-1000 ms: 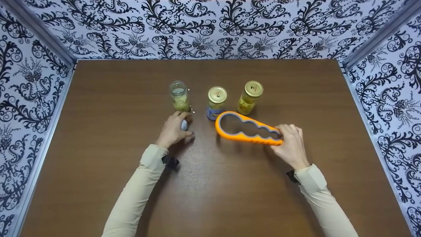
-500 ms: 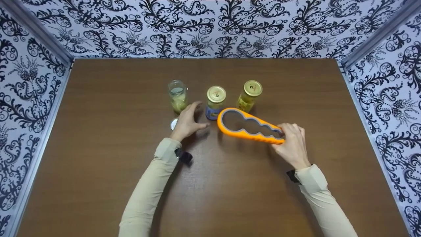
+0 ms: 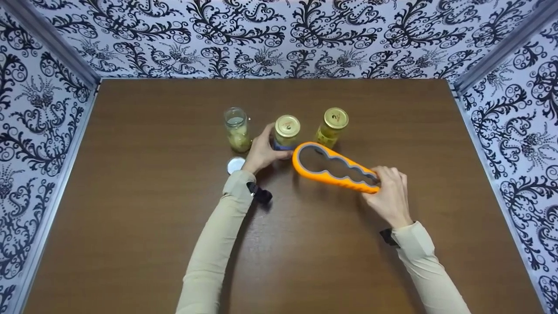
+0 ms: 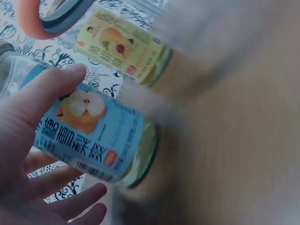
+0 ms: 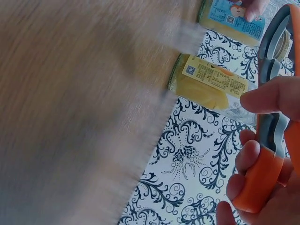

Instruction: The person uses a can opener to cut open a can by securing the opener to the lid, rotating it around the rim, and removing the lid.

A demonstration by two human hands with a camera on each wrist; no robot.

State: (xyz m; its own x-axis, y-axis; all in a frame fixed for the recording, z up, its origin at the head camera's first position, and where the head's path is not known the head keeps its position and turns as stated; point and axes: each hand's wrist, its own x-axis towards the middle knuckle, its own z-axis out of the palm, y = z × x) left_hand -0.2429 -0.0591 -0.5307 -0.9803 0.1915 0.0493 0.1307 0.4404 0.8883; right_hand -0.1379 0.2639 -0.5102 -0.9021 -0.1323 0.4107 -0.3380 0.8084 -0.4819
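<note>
My left hand (image 3: 264, 151) is at the blue-labelled jar (image 3: 286, 134), the middle one, which stands upright with a gold lid. In the left wrist view its thumb (image 4: 56, 86) lies across the blue label and the fingers reach round the other side, some spread loosely. My right hand (image 3: 389, 196) grips the narrow end of an orange and grey jar opener (image 3: 331, 177). The opener's wide loop hangs just in front of the jars, above the table. A yellow-labelled jar (image 3: 332, 126) with a gold lid stands to the right.
An uncovered glass jar (image 3: 237, 131) with pale fruit in liquid stands left of my left hand. A loose lid (image 3: 236, 165), white side up, lies in front of it. Patterned walls (image 3: 279, 39) border the brown table (image 3: 144, 183) at back and sides.
My left hand has left the loose lid on the table and moved right to the blue-labelled jar. My right hand has kept its grip on the opener, which has shifted slightly right.
</note>
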